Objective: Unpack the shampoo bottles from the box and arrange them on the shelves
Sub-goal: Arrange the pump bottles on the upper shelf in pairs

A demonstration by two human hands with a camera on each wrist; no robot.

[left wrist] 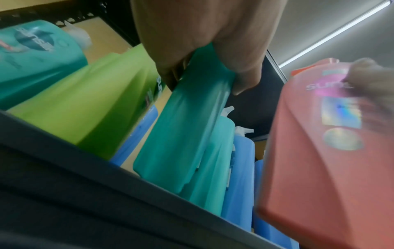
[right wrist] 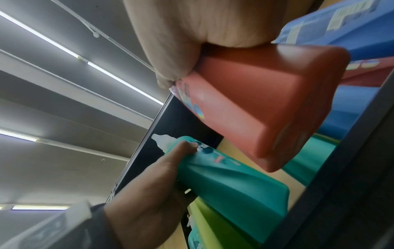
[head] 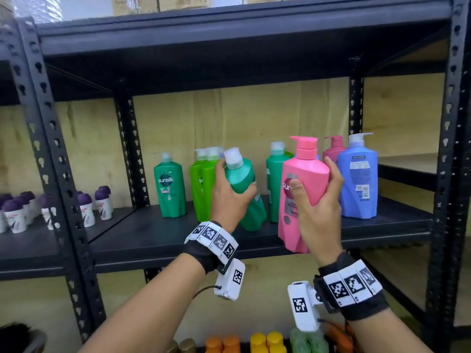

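My left hand (head: 230, 197) grips a teal-green shampoo bottle (head: 242, 178) around its upper body, tilted left, its base low over the black shelf board (head: 142, 240). The same bottle (left wrist: 185, 134) fills the left wrist view under my fingers. My right hand (head: 318, 212) grips a pink pump bottle (head: 303, 189) by its middle, upright, in front of the shelf edge; its base (right wrist: 266, 107) shows in the right wrist view. On the shelf stand a teal bottle (head: 169, 187), lime-green bottles (head: 204, 184), another teal one (head: 275, 179), a pink one (head: 334, 149) and a blue one (head: 358, 179).
Black steel uprights (head: 51, 149) (head: 448, 149) frame the bay. Small purple-capped roll-on bottles (head: 51, 207) fill the neighbouring shelf at left. Orange, yellow and green bottles (head: 265, 342) stand on the shelf below. A plywood back wall (head: 229, 118) closes the bay.
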